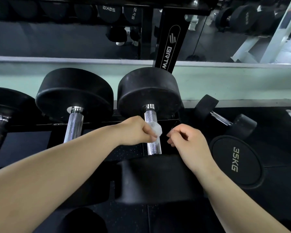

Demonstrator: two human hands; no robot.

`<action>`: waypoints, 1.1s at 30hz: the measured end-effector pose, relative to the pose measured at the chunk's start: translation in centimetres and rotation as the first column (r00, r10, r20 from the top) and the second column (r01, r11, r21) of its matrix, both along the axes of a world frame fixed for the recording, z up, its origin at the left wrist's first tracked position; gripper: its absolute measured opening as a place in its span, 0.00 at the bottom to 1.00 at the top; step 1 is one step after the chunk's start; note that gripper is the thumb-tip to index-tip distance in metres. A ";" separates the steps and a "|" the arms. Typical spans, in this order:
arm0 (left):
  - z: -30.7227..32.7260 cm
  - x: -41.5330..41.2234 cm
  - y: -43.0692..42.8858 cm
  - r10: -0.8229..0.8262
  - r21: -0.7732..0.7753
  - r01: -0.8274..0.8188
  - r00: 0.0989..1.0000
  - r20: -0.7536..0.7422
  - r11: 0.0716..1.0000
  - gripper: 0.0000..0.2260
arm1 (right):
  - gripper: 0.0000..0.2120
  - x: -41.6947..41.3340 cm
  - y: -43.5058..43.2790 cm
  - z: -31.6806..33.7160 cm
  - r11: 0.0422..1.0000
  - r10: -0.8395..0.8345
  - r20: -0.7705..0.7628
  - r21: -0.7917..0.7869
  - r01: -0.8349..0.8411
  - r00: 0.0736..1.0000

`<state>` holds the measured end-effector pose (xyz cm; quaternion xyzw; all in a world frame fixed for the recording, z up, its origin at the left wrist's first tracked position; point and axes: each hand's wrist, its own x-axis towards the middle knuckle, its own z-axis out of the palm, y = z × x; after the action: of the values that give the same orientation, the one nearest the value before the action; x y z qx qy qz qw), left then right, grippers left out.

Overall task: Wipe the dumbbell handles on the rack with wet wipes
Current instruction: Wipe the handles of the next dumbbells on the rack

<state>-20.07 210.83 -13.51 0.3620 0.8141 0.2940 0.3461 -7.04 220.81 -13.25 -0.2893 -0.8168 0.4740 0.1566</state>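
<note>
Across the middle of the frame runs the rack (30, 127), carrying 3 dumbbells side by side, their dark heads toward the mirror in the upper part of the picture. Right of centre sits the dumbbell being cleaned; its chrome handle (152, 132) runs from the far head down to the near head at lower centre. To the lower right, off the rack, a 35KG dumbbell (235, 159) lies apart, a smaller one beyond it.

At centre, the left hand (133, 131) is closed on a crumpled wet wipe (155, 129), pressing it against the left side of that handle. Just right of the handle, the right hand (186, 140) is loosely curled; whether it pinches anything I cannot tell.

By my judgement the work is midway: this handle is being wiped, while the 2 handles at left (74, 126) show no sign either way of being cleaned.
</note>
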 end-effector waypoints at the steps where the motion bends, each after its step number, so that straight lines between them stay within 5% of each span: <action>1: -0.1 0.0 0.1 -0.013 -0.007 0.013 1.000 -0.003 1.000 0.07 | 0.08 0.0 0.0 0.0 1.000 -0.001 -0.001 -0.004 0.001 1.000; 8: -1.0 -0.7 1.5 0.348 0.119 -0.355 0.934 0.075 0.927 0.07 | 0.08 0.1 0.0 -0.2 1.000 -0.014 -0.007 0.008 0.014 1.000; 11: -1.3 -1.2 1.8 0.438 0.072 -0.475 0.853 0.284 0.877 0.08 | 0.08 0.0 0.1 -0.2 1.000 -0.022 -0.010 0.018 0.023 1.000; 13: -1.3 -0.8 1.2 0.400 -0.003 -0.429 0.839 0.369 0.903 0.08 | 0.08 0.0 0.0 -0.2 0.999 -0.016 -0.004 0.029 0.016 1.000; 17: -1.5 0.5 0.2 0.319 -0.092 -0.305 0.902 0.292 0.948 0.10 | 0.08 0.0 -0.1 0.0 0.999 -0.008 0.006 0.039 0.008 1.000; 23: -1.1 -2.2 2.5 0.549 0.132 -0.619 0.760 0.348 0.774 0.11 | 0.09 0.1 -0.2 0.0 0.999 -0.027 0.012 0.040 0.027 1.000; 30: -1.4 -0.3 0.2 0.389 -0.097 -0.384 0.831 0.398 0.918 0.10 | 0.08 0.0 -0.3 0.3 0.998 -0.018 0.038 0.056 0.016 0.999; 33: -1.2 -0.4 1.0 0.502 -0.080 -0.549 0.684 0.529 0.832 0.09 | 0.08 0.0 -0.3 0.2 0.998 -0.034 0.038 0.059 0.031 0.999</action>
<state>-20.50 211.82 -14.75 0.0324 0.7422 0.5029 0.4418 -7.00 220.46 -13.04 -0.3070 -0.8284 0.4415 0.1567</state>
